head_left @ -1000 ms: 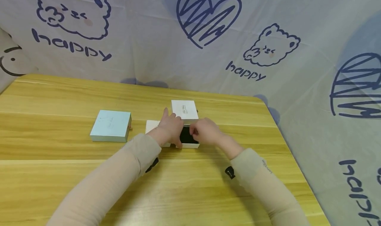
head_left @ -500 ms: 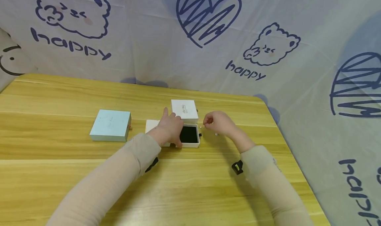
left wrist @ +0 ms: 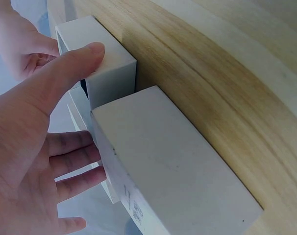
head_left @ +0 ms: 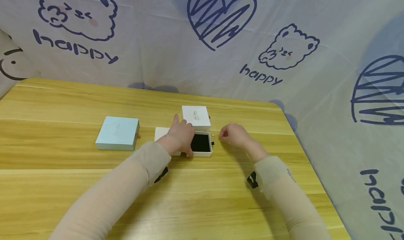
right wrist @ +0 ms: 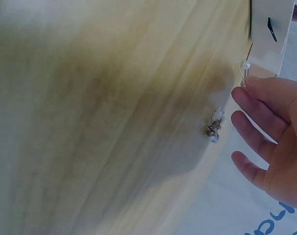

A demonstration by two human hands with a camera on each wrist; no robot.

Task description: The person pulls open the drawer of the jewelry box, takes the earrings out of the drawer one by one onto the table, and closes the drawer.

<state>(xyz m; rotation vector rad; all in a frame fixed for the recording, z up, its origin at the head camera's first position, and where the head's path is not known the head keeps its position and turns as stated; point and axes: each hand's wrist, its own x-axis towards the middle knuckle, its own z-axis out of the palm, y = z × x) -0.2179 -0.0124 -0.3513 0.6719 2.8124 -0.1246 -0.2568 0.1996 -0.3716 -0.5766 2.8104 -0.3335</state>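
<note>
My left hand [head_left: 180, 136] holds the white drawer tray [head_left: 200, 155] of a jewellery box. Its thumb lies along the near wall and its fingers reach the far side. The black lining [head_left: 201, 142] shows inside. A white box sleeve [left wrist: 173, 161] stands at the tray's left end, partly hidden by this hand in the head view. My right hand [head_left: 233, 134] is low over the table, right of the tray. In the right wrist view, thumb and forefinger meet the end of a small earring [right wrist: 245, 68]; whether they pinch it is unclear. Another beaded cluster, likely an earring [right wrist: 215, 126], lies beside the fingers.
A closed white box [head_left: 195, 116] stands just behind the tray. To the left is a pale blue box [head_left: 118, 133] with a small pull tab. Beyond the far edge of the wooden table [head_left: 202, 198] hangs a printed cloth [head_left: 164, 40].
My right hand has come out of the tray and moved right, then slightly down toward the small earring. My left hand stays in place on the tray.
</note>
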